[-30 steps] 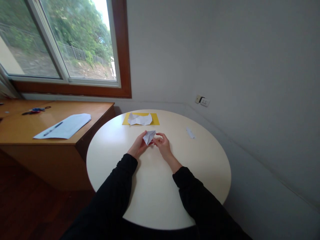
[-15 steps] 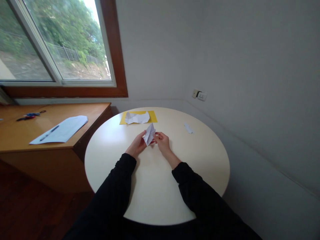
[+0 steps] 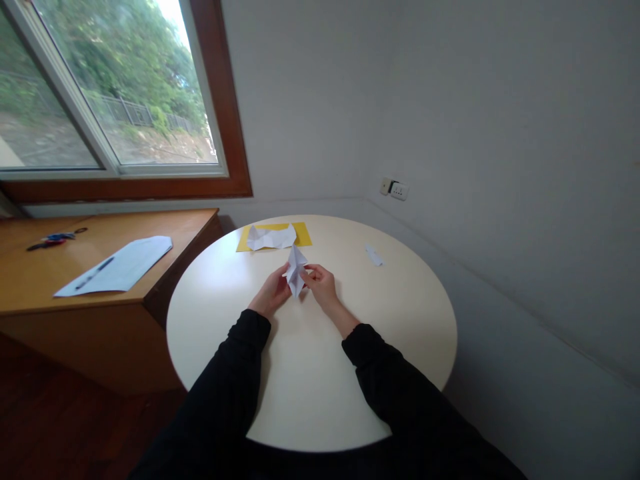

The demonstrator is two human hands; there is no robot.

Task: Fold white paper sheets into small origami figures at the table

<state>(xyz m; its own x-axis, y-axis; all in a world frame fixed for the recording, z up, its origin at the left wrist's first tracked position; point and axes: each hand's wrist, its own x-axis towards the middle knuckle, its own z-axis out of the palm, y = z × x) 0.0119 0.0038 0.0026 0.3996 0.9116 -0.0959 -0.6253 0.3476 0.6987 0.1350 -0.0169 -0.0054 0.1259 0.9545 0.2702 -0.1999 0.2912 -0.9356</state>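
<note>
Paper (image 3: 295,269), white and folded to a point, stands nearly upright between both hands above the table (image 3: 400,320), its tip up and away from the person. Left hand (image 3: 270,297) pinches the paper's left edge with fingers curled close together; right hand (image 3: 321,285) pinches the right edge the same way, thumb and forefinger narrow on the fold. The two hands sit near each other, with only the paper between their fingertips, and both forearms in black sleeves (image 3: 235,373) reach in from the near rim. Whether the paper's lower corner touches the tabletop cannot be told. Just beyond the hands, at the far rim, lies a yellow sheet (image 3: 305,234) with a creased white sheet (image 3: 271,237) flat on top of it. Beyond the right hand and off to its right, well apart, lies a small white scrap (image 3: 373,255). Well to the left of the left hand stands a wooden desk (image 3: 45,280) touching or nearly touching the table; on it lie a white page (image 3: 130,263) with a pen (image 3: 93,273) across it, and farther off a small dark and blue object (image 3: 47,239) too small to make out.
</note>
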